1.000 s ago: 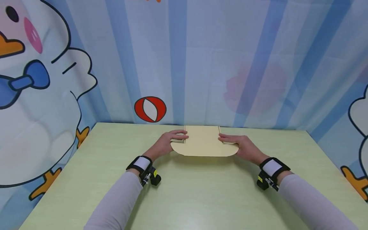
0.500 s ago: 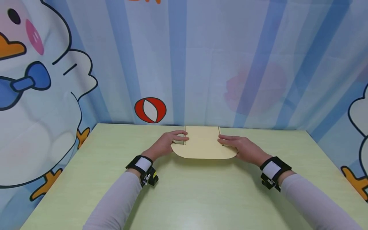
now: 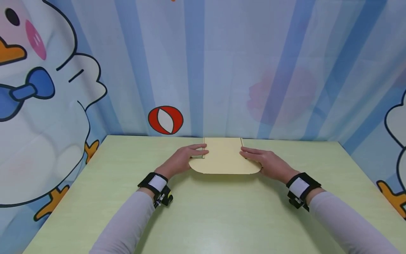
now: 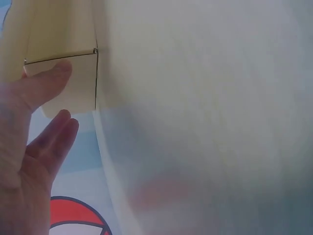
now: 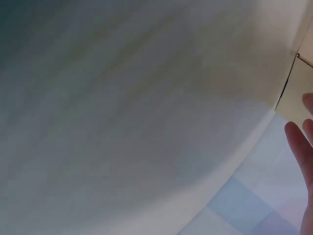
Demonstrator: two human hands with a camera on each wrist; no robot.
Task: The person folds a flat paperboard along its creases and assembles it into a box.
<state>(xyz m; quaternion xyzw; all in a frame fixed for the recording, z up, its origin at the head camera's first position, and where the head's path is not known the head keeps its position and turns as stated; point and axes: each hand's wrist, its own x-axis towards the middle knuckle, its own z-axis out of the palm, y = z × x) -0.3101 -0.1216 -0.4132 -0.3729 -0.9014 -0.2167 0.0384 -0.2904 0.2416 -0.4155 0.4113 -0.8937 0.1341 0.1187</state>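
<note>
A cream cardboard box (image 3: 223,150) lies at the table's far edge. Its panel nearest me widens into rounded ears. At its left side, my left hand (image 3: 182,158) touches the edge with straight fingers; an ear hides the thumb in the head view. In the left wrist view, the left thumb (image 4: 49,81) lies against the box's end panel (image 4: 80,90), and two fingers extend beside it. On the opposite side, my right hand (image 3: 268,162) rests extended fingers along the box's right edge. Only the right fingertips (image 5: 296,139) and a box corner (image 5: 293,83) show in the right wrist view.
The pale green table (image 3: 222,215) spreads in front of the box. Behind it hangs a blue striped curtain (image 3: 219,70) with a printed red-and-white ball (image 3: 165,120) and duck figures. A black strap with a small device (image 3: 157,185) sits on each wrist.
Both hands stay at the box's sides. Both wrists have turned slightly, and the right fingers have settled a little lower along the edge. The box stays nearly in place.
</note>
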